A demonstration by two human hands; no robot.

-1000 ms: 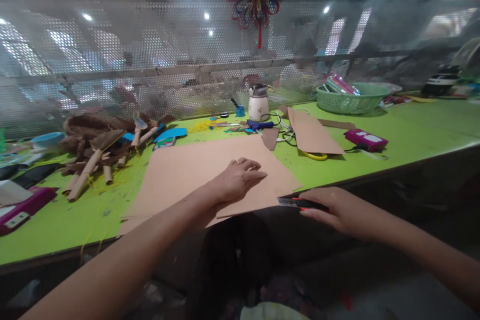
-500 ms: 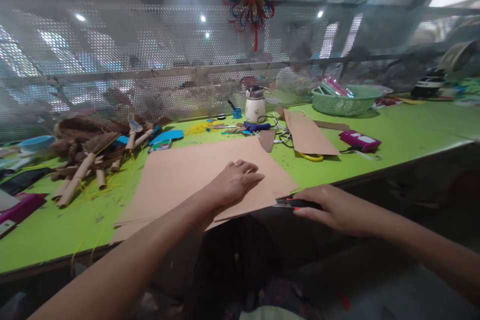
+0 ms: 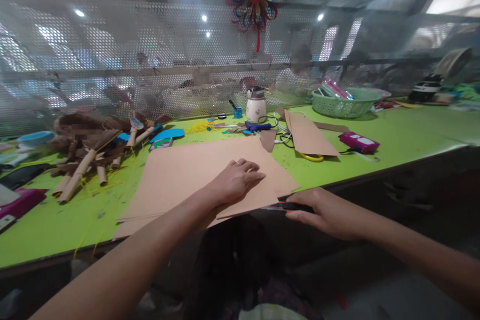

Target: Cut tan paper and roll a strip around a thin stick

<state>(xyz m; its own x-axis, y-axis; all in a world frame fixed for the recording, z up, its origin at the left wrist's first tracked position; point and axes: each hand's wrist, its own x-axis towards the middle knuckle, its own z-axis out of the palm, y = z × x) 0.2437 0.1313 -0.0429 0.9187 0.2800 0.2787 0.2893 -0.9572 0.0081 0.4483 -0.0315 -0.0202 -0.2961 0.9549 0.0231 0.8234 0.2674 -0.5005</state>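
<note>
Several sheets of brown kraft paper [image 3: 187,172] lie stacked on the green tabletop, their near edge reaching past its front. My left hand [image 3: 236,180] rests palm down on the paper, fingers stretched out and holding nothing. At the paper's near right corner, my right hand [image 3: 318,210] is closed around the dark handles of a pair of scissors [image 3: 294,207] with orange-red inside. One blade shows below the paper's edge, pointing left; my fingers hide part of the handles.
Rolled brown paper pieces [image 3: 80,175] lie left. Behind the sheets stand a blue glue gun [image 3: 257,126] and a white bottle [image 3: 256,107]. Folded brown paper [image 3: 311,132], a purple box [image 3: 359,143] and a green basket [image 3: 343,103] are to the right. The table's front edge [image 3: 397,170] runs below.
My right hand and the scissors have shifted slightly left, and the blade reaches farther along under the paper's near edge. My left hand stays in place on the sheets.
</note>
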